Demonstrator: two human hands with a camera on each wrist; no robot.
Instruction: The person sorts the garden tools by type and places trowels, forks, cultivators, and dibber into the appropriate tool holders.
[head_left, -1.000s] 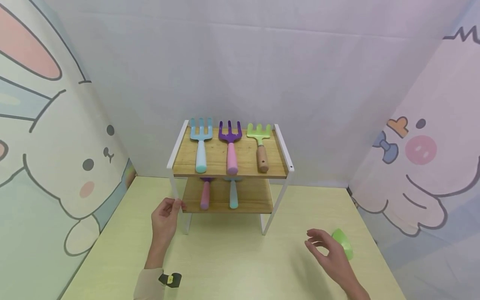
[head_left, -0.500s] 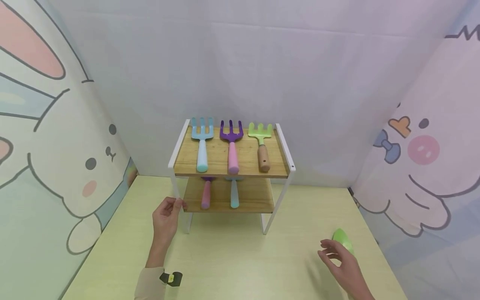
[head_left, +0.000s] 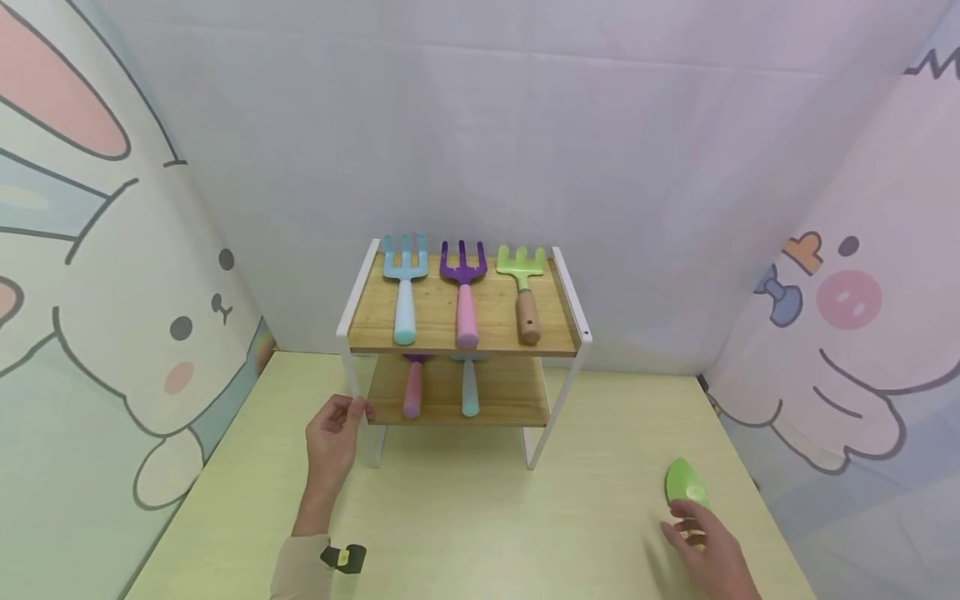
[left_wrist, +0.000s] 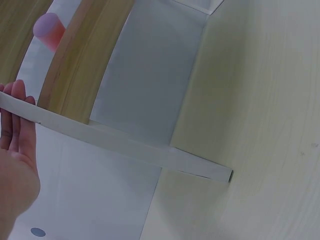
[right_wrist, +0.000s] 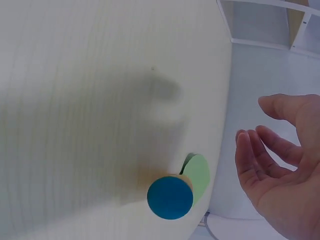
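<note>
My left hand [head_left: 330,440] holds the white left front leg of a two-tier shelf rack [head_left: 351,367], its fingers lying behind the leg in the left wrist view. At the right, my right hand [head_left: 714,557] hovers over a green hand trowel [head_left: 684,481] that lies on the table. Its fingers are loosely bent with a gap to the thumb. The right wrist view shows the trowel's blue handle end [right_wrist: 170,197] apart from the fingers. In the head view the hand covers most of that handle.
On the upper shelf lie a blue hand fork [head_left: 405,304], a purple fork with pink handle [head_left: 466,308] and a green fork with wooden handle [head_left: 528,312]. Below, a pink-handled tool [head_left: 412,392] and a light blue one [head_left: 469,390] lie under the upper board. Cartoon-printed curtains surround the table.
My right hand has moved right and toward the table's front, from left of the trowel's blade to over its handle. My left hand stays on the rack's leg.
</note>
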